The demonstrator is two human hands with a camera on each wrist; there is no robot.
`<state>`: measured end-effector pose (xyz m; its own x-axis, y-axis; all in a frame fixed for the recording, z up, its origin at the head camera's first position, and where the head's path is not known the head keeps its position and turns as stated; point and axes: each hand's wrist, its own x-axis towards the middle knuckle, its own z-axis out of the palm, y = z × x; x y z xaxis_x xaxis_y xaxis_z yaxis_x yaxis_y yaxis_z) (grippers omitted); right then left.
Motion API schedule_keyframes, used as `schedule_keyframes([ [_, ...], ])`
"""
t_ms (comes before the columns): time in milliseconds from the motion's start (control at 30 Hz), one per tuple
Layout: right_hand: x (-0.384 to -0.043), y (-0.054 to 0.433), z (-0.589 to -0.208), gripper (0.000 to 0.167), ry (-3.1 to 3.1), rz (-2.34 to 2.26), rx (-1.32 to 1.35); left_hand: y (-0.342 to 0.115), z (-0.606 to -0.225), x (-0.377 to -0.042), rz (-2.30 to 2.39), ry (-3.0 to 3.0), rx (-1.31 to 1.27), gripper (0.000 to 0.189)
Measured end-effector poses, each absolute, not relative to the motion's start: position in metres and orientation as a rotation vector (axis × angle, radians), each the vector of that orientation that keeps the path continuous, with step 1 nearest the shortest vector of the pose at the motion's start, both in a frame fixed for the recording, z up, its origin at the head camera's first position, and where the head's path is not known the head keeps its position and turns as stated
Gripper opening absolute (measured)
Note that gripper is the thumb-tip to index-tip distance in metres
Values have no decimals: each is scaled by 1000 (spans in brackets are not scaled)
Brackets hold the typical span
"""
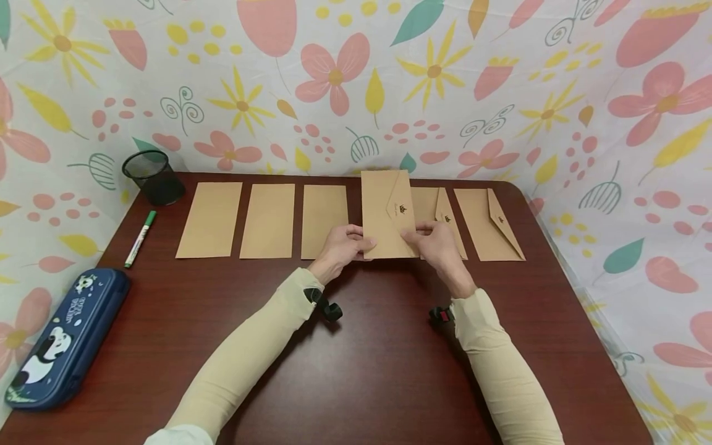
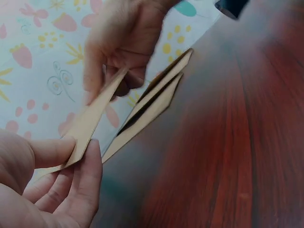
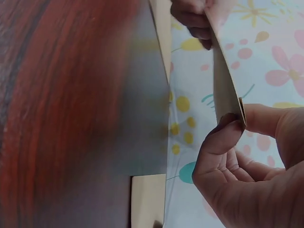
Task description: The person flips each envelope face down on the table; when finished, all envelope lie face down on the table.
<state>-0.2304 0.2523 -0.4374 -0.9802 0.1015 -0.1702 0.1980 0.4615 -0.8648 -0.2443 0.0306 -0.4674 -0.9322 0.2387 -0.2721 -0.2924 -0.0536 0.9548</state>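
Observation:
Both hands hold one brown paper envelope (image 1: 384, 216) raised above the table, its pointed flap with a small dark crown print facing up. At its lower left corner, my left hand (image 1: 340, 250) pinches the paper between thumb and fingers. My right hand (image 1: 439, 247) pinches the lower right edge, thumb on top. Seen edge-on in the left wrist view, the envelope (image 2: 97, 114) is tilted off the table. In the right wrist view, thumb and finger of the right hand (image 3: 237, 156) grip its edge. Another envelope (image 1: 425, 201) lies partly hidden behind the held one and the right hand.
Three envelopes (image 1: 210, 219) lie plain side up in a row on the left. One more envelope (image 1: 484, 225), flap side up, lies far right. A black mesh cup (image 1: 158, 179), a green-capped marker (image 1: 140, 240) and a blue panda pencil case (image 1: 67, 340) stand or lie along the table's left side.

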Motion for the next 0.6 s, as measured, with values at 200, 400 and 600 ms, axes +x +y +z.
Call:
schedule_keyframes([
  [200, -225, 253, -427, 48, 2630, -1529, 307, 32, -464, -240, 1876, 2081, -66, 40],
  [400, -221, 248, -422, 44, 2719, -1519, 278, 35, -459, -235, 1724, 2286, -77, 32],
  [600, -219, 239, -421, 35, 2817, -1543, 256, 44, -450, -228, 1475, 2656, 43, 30],
])
